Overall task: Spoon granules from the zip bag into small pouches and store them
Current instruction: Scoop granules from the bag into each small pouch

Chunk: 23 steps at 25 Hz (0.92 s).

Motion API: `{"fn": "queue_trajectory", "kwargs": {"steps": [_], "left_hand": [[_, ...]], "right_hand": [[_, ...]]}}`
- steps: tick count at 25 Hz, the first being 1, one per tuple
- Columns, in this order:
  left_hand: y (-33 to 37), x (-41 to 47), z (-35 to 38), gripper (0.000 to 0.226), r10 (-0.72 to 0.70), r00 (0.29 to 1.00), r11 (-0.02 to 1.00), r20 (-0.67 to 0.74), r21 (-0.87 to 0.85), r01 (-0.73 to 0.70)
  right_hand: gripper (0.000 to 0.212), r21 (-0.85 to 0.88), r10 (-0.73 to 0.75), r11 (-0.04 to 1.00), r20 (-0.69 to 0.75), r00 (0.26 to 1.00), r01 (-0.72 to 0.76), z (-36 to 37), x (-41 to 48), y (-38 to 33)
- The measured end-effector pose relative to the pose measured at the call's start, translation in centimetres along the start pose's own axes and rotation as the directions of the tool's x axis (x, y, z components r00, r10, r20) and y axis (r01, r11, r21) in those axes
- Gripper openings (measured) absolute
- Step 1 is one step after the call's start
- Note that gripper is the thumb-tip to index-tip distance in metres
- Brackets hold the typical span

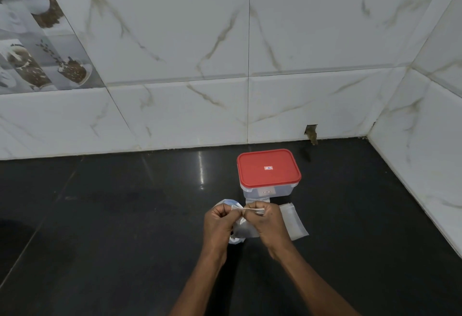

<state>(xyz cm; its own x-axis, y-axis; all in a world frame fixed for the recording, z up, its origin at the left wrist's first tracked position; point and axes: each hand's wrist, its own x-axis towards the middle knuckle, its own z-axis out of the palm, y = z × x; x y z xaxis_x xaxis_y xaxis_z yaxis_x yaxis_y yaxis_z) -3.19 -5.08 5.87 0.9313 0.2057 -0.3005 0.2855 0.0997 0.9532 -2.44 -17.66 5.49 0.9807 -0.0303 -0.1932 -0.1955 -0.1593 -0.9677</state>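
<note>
**Mostly a spill risk at the pouch mouth**

Starting at the left, my left hand (220, 220) is curled, its fingertips pinched on the top edge of a small clear pouch (246, 228) held above the dark counter (112, 228). Under that hand a bit of white plastic (235, 239) shows, perhaps the zip bag, though I cannot tell for sure. My right hand (268, 220) meets the left at the same top edge, fingers pressed together on the strip, so I judge I am sealing or opening it. Something dark sits low inside the pouch, likely granules.

If the two pinches pull unevenly, the strip could gape or tear and the contents scatter on the counter, where dark grains would be hard to see. Tilting the pouch would do the same.

Just right of my hands lies a second pouch (293, 223), flat; a careless wrist could sweep it away. Farther off stands the box (268, 173), red lid on, so storing needs a free hand first.
</note>
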Motion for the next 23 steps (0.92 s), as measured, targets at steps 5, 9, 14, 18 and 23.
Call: {"fn": "queue_trajectory", "kwargs": {"steps": [5, 9, 14, 18, 23], "left_hand": [[-0.4, -0.1, -0.3, 0.017, -0.059, 0.998, 0.987, 0.008, -0.15, 0.059], [-0.8, 0.0, -0.3, 0.022, -0.012, 0.998, 0.979, 0.061, -0.203, 0.024], [-1.0, 0.0, -0.4, 0.024, 0.04, 0.998, 0.975, 0.051, -0.22, -0.028], [-0.6, 0.2, -0.4, 0.026, 0.064, 0.998, 0.981, 0.012, -0.185, -0.06], [-0.9, 0.1, -0.2, 0.029, 0.018, 0.999, 0.972, 0.046, -0.236, -0.007]], "right_hand": [[0.007, 0.151, 0.075, 0.986, 0.007, 0.997, -0.075, -0.8, -0.2, 0.0], [0.009, 0.151, 0.025, 0.988, 0.008, 1.0, -0.026, -0.8, -0.4, -0.5], [0.009, 0.122, 0.024, 0.992, -0.019, 1.0, -0.022, -0.5, -0.5, -0.5], [0.008, 0.174, 0.055, 0.983, 0.022, 0.998, -0.058, -0.4, -1.0, 0.2], [0.013, 0.163, 0.052, 0.986, -0.028, 0.998, -0.047, -0.3, -1.1, 0.0]]}}
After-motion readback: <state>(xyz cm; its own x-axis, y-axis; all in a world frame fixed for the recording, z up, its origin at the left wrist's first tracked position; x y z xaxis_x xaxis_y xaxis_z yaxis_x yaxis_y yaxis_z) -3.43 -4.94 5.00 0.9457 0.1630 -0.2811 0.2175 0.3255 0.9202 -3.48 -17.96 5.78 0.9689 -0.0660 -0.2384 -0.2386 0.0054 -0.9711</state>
